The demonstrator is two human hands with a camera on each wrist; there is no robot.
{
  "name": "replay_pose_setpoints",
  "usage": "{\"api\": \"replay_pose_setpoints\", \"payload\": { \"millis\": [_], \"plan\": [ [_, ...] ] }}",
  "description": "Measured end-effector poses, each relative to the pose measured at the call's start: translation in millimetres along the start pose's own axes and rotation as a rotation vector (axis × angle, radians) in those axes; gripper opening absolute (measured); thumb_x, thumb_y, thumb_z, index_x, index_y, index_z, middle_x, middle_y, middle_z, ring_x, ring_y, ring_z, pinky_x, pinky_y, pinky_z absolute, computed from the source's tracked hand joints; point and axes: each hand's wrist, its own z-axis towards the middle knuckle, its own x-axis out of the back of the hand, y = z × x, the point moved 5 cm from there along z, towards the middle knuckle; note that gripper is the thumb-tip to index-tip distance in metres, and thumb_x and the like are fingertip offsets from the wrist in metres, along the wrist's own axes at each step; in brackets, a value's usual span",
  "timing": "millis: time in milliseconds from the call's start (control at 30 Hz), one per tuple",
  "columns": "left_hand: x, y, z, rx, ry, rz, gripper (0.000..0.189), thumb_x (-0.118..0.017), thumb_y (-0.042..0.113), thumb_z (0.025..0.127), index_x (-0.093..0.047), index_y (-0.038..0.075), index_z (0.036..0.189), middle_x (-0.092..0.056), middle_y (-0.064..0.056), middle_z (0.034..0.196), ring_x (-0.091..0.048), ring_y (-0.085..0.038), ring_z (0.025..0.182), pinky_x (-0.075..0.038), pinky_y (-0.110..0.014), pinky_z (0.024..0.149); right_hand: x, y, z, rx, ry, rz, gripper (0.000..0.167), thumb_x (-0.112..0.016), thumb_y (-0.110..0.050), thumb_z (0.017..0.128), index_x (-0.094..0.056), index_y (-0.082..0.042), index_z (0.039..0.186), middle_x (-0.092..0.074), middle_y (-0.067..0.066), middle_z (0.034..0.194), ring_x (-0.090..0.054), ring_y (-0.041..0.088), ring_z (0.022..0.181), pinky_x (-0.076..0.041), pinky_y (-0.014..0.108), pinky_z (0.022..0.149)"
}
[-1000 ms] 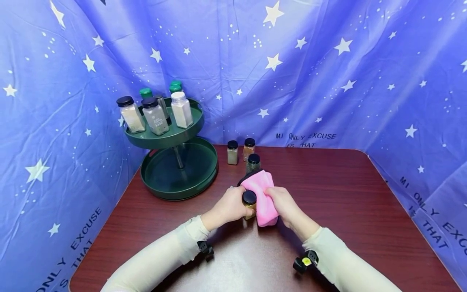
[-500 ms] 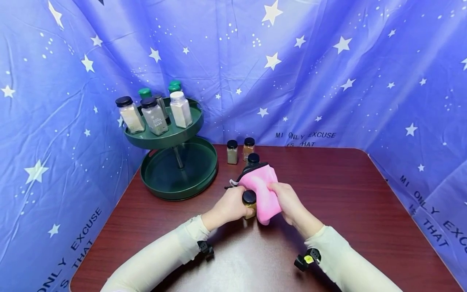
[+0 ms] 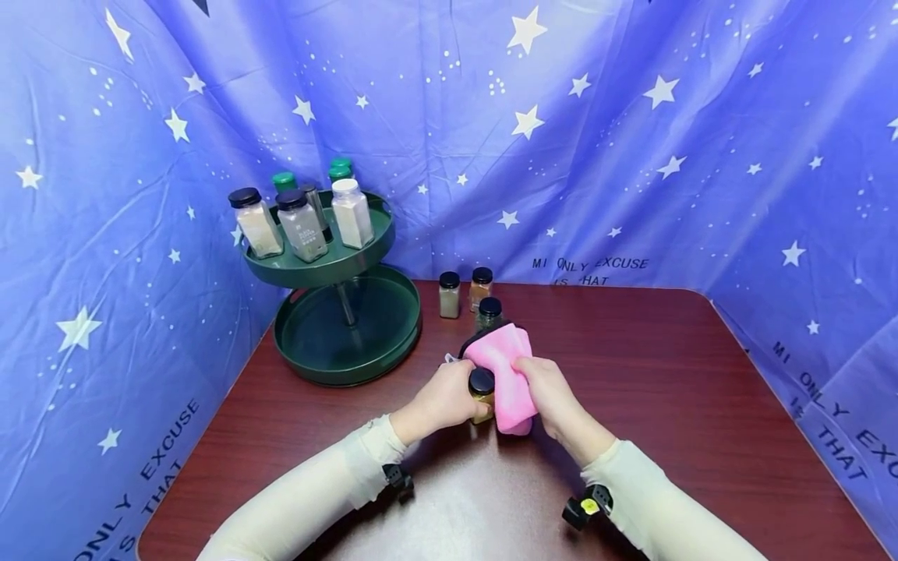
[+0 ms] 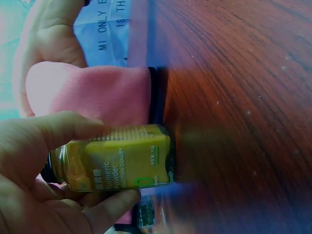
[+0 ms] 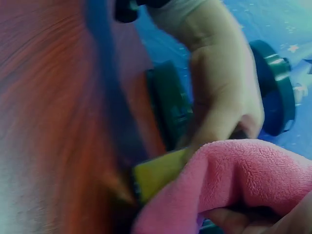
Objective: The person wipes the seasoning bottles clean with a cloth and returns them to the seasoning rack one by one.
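My left hand (image 3: 443, 396) grips a small turmeric powder jar (image 4: 122, 161), its black lid uppermost in the head view. Yellow powder and a printed label show through the glass in the left wrist view. My right hand (image 3: 554, 393) holds a folded pink cloth (image 3: 510, 382) with a dark edge, pressed against the jar's right side. In the right wrist view the cloth (image 5: 234, 170) bunches over the fingers and hides part of the jar (image 5: 158, 175). Just behind the cloth stands a black-lidded jar (image 3: 489, 313), its lower part covered from sight.
Two more black-lidded spice jars (image 3: 449, 296) stand near the table's back edge. At the left is a green two-tier turntable rack (image 3: 337, 366), with several jars (image 3: 305, 230) on its upper tier. A starry blue curtain (image 3: 617, 156) closes off the back and sides of the table (image 3: 666, 374).
My right hand shifts the cloth slightly outward and up, then back down against the jar. The left hand keeps its hold on the jar in the same spot.
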Motion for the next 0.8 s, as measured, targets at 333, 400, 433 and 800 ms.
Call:
{"api": "replay_pose_setpoints", "payload": {
  "millis": [333, 400, 433, 800],
  "plan": [
    [0.7, 2.6, 1.9, -0.008, 0.000, -0.050, 0.041, -0.091, 0.027, 0.071, -0.068, 0.008, 0.099, -0.074, 0.000, 0.091, -0.068, -0.013, 0.083, -0.055, -0.028, 0.079, 17, -23, -0.8, 0.000, -0.035, 0.127, 0.017, -0.054, -0.017, 0.099, -0.064, -0.008, 0.089, -0.067, -0.002, 0.072, -0.065, 0.009, 0.066, -0.055, 0.027, 0.063],
    [0.2, 2.0, 2.6, 0.006, -0.007, -0.059, 0.040, -0.091, 0.027, 0.070, -0.068, 0.009, 0.097, -0.074, 0.001, 0.090, -0.067, -0.012, 0.081, -0.055, -0.027, 0.077, 20, -23, 1.0, -0.006, -0.042, 0.135, 0.017, -0.054, -0.017, 0.099, -0.063, -0.009, 0.088, -0.068, -0.002, 0.072, -0.065, 0.010, 0.065, -0.055, 0.028, 0.061],
    [-0.2, 1.5, 2.8, 0.014, -0.010, -0.067, 0.039, -0.091, 0.026, 0.070, -0.068, 0.009, 0.095, -0.073, 0.001, 0.088, -0.066, -0.012, 0.080, -0.055, -0.027, 0.077, 22, -22, 1.7, -0.008, -0.043, 0.138, 0.017, -0.053, -0.018, 0.099, -0.062, -0.009, 0.088, -0.068, -0.002, 0.071, -0.065, 0.010, 0.065, -0.056, 0.029, 0.060],
    [-1.3, -4.1, 5.9, 0.025, -0.056, -0.088, 0.038, -0.093, 0.023, 0.069, -0.066, 0.011, 0.092, -0.071, 0.004, 0.085, -0.065, -0.011, 0.079, -0.054, -0.028, 0.076, 34, -15, 1.9, 0.001, -0.049, 0.176, 0.019, -0.052, -0.017, 0.100, -0.065, -0.012, 0.087, -0.069, -0.002, 0.074, -0.067, 0.011, 0.068, -0.057, 0.030, 0.064]
  ]
}}
